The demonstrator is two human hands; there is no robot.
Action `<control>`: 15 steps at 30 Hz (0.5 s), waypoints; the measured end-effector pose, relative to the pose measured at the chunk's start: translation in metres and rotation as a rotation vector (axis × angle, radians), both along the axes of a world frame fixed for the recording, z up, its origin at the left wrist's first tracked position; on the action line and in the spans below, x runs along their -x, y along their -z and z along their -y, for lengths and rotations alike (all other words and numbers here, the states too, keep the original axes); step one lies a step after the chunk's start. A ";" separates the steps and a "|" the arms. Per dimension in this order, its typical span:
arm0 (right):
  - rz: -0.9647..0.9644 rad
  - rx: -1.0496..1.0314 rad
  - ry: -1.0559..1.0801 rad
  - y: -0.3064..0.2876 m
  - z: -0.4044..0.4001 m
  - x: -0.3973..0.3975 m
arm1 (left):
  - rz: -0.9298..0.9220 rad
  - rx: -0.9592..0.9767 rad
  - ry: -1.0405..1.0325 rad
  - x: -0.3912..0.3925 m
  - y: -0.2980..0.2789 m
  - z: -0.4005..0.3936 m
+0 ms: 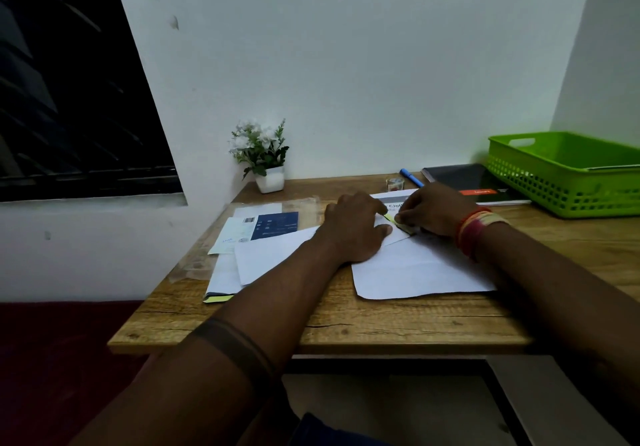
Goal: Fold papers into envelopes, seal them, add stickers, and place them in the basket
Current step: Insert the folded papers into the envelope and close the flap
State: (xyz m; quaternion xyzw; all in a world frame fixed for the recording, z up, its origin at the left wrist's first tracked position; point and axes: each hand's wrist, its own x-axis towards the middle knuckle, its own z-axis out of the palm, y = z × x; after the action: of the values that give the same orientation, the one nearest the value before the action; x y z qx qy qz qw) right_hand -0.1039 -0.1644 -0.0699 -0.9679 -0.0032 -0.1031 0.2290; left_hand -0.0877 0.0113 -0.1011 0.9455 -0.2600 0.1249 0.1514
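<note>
While the left hand [353,227] presses flat, the right hand's [433,210] grip pinches the envelope's [394,234] yellow strip [391,218], running diagonally.

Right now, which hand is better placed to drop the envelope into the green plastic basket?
Right. The right hand already pinches the yellow strip on the white paper envelope, and the green plastic basket sits on its side. The left hand presses flat, farther away.

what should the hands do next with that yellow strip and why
Probably peel the yellow strip further off the flap: the right hand pinches its end while the left hand holds the envelope flat, so sealing looks not yet done.
</note>
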 end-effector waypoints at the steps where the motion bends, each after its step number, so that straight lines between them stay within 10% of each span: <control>1: -0.009 0.006 0.007 0.001 -0.001 -0.001 | 0.007 -0.003 -0.018 -0.001 0.000 0.000; 15: 0.048 0.178 -0.003 0.005 -0.015 0.004 | -0.060 0.109 -0.019 -0.014 0.009 -0.001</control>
State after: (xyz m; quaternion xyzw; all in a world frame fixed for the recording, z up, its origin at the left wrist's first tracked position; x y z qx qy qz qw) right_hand -0.1075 -0.1491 -0.0749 -0.9817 -0.0193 -0.1250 0.1423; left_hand -0.0739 0.0123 -0.1106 0.9416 -0.2389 0.1119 0.2094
